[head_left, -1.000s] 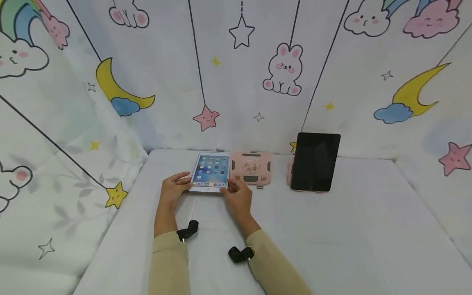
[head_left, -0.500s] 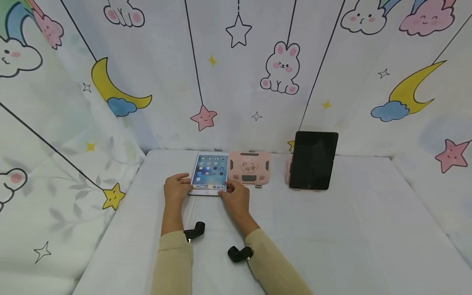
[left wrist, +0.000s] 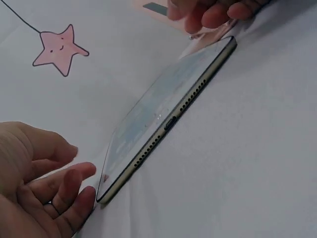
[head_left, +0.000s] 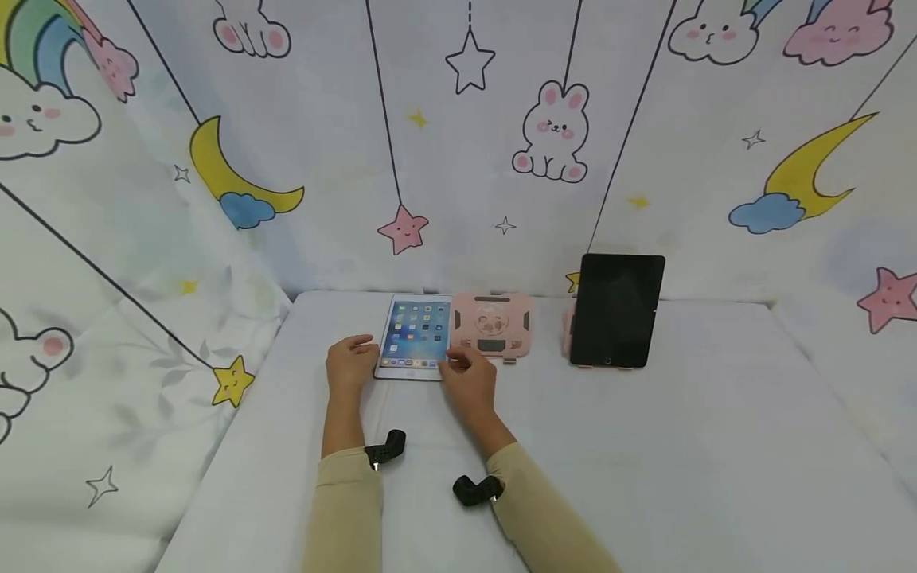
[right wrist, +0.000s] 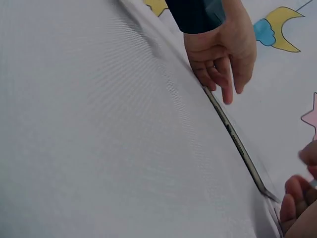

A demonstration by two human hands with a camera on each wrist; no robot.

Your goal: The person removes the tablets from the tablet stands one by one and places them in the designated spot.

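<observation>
A white-framed tablet (head_left: 414, 330) over there, blue screen lit with app icons, face up on the white-covered bench (head_left: 645, 454), speaker holes and port along one edge

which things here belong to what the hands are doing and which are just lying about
Job, it seems:
lit tablet
left hand
right hand

Apparently lying about:
dark-screened tablet
pink case, though its role is unclear

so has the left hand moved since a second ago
Yes, slightly: in the head view, the left hand has shifted to the right, judged against the central pink wall star.
</observation>
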